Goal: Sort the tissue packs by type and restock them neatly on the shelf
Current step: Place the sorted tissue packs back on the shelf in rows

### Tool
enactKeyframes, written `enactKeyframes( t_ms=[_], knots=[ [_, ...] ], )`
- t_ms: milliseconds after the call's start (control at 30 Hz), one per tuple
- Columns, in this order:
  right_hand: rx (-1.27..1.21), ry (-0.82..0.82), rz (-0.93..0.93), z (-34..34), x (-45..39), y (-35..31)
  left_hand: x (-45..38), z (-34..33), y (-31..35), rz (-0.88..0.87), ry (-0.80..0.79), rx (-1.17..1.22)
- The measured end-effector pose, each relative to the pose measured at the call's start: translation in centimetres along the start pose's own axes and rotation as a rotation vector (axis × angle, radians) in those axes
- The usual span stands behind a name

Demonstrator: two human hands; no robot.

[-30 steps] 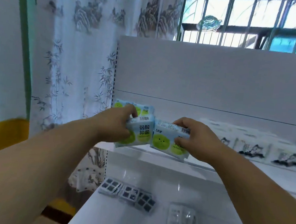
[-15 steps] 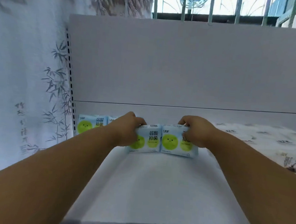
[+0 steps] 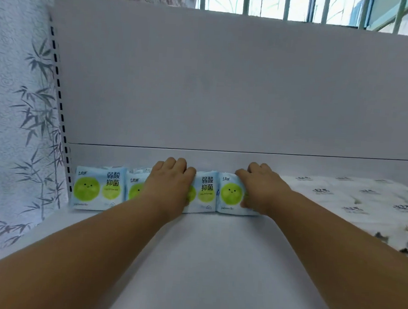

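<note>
Three blue packs with green smiley circles stand upright in a row against the back panel of the white shelf (image 3: 214,263). The leftmost pack (image 3: 98,188) stands free at the shelf's left end. My left hand (image 3: 169,185) lies over the middle pack (image 3: 205,193), fingers curled over its top edge. My right hand (image 3: 261,189) grips the right pack (image 3: 230,196) the same way, covering its right half. All three packs touch side by side. White packs with ink-painting print (image 3: 354,201) lie flat on the shelf to the right.
The tall white back panel (image 3: 227,83) rises behind the packs. A slotted upright (image 3: 59,105) marks the shelf's left edge, with a bamboo-print curtain (image 3: 15,117) beyond it. A barred window (image 3: 305,7) shows above. Bare shelf surface stretches in front of the row.
The two packs in my hands went from mid-air in front of the shelf to standing at the back panel beside the left pack. The view moved closer and higher.
</note>
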State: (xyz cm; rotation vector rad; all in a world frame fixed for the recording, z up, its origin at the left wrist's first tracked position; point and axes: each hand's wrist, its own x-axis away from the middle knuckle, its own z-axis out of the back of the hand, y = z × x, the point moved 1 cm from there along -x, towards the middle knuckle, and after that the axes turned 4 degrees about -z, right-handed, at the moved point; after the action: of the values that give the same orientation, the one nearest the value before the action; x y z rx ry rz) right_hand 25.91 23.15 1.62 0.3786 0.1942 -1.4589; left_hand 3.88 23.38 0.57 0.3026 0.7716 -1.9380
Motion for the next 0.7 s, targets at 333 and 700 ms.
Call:
enactKeyframes(
  t_ms=[333, 700],
  knots=[
    [0.088, 0.095, -0.043, -1.3, -0.8, -0.8, -0.7, -1.2, -1.0, -0.035, 0.025, 0.187],
    [-0.078, 0.212, 0.063, 3.4, 5.9, -3.8, 4.4, 5.8, 3.0, 0.097, 0.019, 0.085]
  ],
)
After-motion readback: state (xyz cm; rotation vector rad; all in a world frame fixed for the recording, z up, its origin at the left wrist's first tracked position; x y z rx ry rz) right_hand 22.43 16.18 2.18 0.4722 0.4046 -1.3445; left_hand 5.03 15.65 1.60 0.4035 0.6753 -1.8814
